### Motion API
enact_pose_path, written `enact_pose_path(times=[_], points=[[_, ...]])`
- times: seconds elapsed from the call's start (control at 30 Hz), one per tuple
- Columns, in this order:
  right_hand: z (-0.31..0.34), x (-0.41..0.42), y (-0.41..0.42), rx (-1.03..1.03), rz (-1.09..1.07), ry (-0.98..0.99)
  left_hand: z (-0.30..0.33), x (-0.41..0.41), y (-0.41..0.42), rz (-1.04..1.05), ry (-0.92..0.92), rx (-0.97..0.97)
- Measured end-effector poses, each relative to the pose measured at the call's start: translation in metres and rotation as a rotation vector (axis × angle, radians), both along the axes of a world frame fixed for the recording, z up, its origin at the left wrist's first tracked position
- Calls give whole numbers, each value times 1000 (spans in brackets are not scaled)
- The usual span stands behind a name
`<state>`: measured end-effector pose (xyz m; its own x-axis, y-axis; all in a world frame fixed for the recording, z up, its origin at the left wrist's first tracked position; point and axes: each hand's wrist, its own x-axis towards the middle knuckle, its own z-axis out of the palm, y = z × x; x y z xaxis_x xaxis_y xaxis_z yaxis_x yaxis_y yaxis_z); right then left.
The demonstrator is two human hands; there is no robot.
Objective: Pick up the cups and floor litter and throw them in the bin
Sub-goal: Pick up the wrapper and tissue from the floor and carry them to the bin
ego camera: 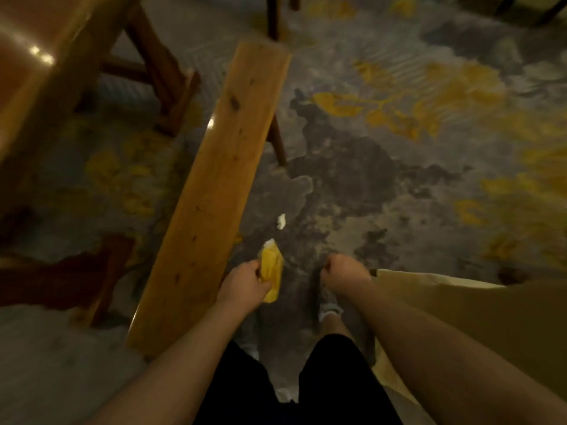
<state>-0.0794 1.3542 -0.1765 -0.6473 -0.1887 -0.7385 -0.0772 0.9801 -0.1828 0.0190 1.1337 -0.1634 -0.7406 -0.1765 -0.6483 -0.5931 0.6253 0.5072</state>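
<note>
My left hand [244, 283] is closed around a crumpled yellow wrapper [271, 268] with a bit of white paper at its top. A small white scrap of litter [281, 221] lies on the patterned carpet just ahead of that hand, beside the bench. My right hand [345, 271] is curled into a fist a little to the right, and nothing shows in it. No cup and no bin appear in the view.
A long wooden bench [214, 185] runs diagonally on my left. A wooden table [33, 65] with its legs stands at far left. A tan cloth surface [460, 308] lies at right. My legs in black shorts are below.
</note>
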Motion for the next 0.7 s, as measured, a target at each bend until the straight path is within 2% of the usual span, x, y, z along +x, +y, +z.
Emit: enact_pose_path(times=[0.17,0.3,0.53,0.7], points=[[-71,-66,-11,-49,93,-64,-47,-37,32,205,-134,52],[-141,-112,-17,-60,170,-70,-107,-69,53,344,-165,37],[-318,-145,-43,8,312,-79,-269,-108,39,429,-187,-11],[-444,-148,-69,-47,406,-37,-382,-114,26,515,-137,-96]])
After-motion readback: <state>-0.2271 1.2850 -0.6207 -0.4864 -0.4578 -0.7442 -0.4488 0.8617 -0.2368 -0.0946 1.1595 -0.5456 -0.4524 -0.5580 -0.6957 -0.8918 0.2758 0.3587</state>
